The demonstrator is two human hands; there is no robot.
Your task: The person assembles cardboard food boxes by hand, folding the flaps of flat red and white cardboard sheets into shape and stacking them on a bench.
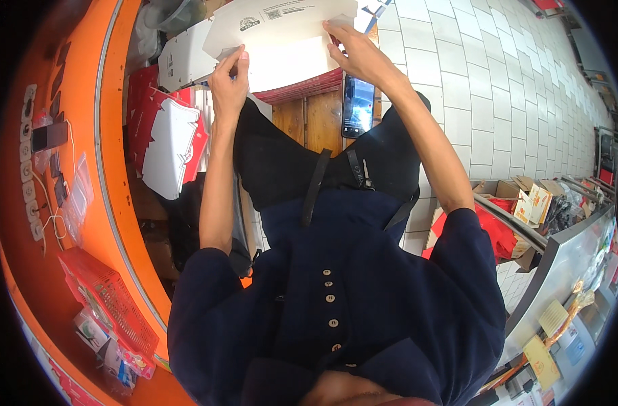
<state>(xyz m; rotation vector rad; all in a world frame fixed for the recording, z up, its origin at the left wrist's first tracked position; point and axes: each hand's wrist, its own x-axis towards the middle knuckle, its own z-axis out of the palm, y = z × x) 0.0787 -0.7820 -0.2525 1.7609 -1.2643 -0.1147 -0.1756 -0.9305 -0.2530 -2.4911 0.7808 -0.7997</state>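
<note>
A flat white cardboard box blank (289,57) lies in front of me at the top of the view, on a stack of blanks with red edges (305,88). My left hand (229,80) is closed, thumb and fingers pinching a folded flap at the blank's left side. At its right side, my right hand (358,53) grips the opposite flap between thumb and fingers. The stack rests on a wooden bench (316,118) between my legs. Close to my right forearm, a phone with a lit screen (358,107) lies on the bench.
More red and white box blanks (170,139) lean to my left, beside an orange counter (130,169). The counter holds a power strip (28,162), a dark phone (49,137) and a red plastic basket (113,308). On the right stand opened cartons (529,203) and a metal counter (559,271).
</note>
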